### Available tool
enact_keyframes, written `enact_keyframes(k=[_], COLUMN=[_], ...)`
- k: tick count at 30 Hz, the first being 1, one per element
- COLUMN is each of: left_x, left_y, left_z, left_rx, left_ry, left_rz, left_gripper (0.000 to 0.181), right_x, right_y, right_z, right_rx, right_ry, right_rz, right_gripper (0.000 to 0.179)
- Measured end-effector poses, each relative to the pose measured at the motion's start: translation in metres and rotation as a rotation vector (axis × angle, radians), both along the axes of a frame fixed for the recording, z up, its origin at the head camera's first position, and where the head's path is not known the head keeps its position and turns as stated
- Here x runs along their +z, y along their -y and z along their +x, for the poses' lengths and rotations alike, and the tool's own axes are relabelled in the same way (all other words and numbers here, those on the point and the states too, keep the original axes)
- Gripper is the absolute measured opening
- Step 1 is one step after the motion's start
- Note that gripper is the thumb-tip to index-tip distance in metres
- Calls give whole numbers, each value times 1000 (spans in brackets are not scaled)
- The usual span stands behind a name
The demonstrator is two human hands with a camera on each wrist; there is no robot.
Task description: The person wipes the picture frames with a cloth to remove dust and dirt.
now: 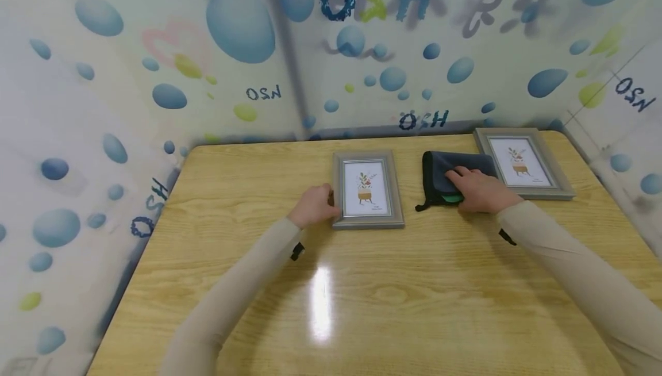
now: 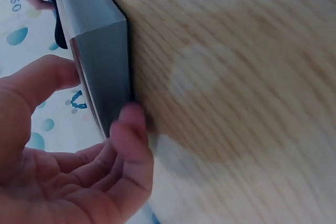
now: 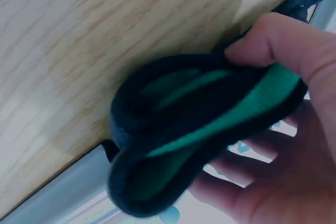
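A silver-grey picture frame (image 1: 368,222) with a plant print lies face up near the table's middle back. At its lower left edge my left hand (image 1: 313,206) grips it, thumb on the front border and fingers curled at the side (image 2: 134,150). To the right, my right hand (image 1: 483,190) holds a folded dark blue cloth (image 1: 437,172) with black edging, a green inner side and a loop at one corner. In the right wrist view the cloth's folds (image 3: 210,135) show between thumb and fingers.
A second, matching picture frame (image 1: 548,193) lies at the back right, partly overlapped by the cloth in the head view. The wooden table (image 1: 393,295) meets a wall (image 1: 320,77) with blue spots at the back, and walls flank both sides.
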State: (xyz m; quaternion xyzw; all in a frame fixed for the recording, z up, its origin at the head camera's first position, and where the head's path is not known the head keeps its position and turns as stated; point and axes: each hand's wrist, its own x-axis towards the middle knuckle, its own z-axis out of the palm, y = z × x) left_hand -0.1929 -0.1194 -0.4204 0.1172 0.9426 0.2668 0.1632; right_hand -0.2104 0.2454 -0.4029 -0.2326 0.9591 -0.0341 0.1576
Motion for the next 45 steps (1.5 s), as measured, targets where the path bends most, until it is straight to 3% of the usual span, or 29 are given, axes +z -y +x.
enact_keyframes(k=[9, 15, 20, 26, 30, 35, 39, 45], left_x=[1, -1, -1, 0, 0, -3, -6, -4], left_y=[-1, -8, -17, -27, -32, -34, -33, -30], left_z=[-4, 1, 6, 12, 14, 17, 20, 24], left_rx=[20, 3, -31, -96, -109, -133, -183, -273], left_ry=[51, 75, 58, 49, 40, -10, -108, -214], left_rz=[0, 55, 38, -5, -27, -33, -36, -72], left_gripper=[28, 32, 32, 32, 33, 35, 44, 53], right_x=[-9, 4, 22, 38, 35, 16, 5, 2], right_y=[-7, -9, -2, 24, 47, 71, 77, 80], right_z=[-2, -7, -20, -36, -45, -52, -47, -43], right_rx=[76, 13, -36, -37, 5, 119, 156, 163], right_ry=[-188, -191, -181, -203, -233, -145, -68, -125], right_rz=[-39, -116, -204, -270, -240, -146, -109, -91], right_gripper=[39, 41, 37, 33, 36, 43, 55, 58])
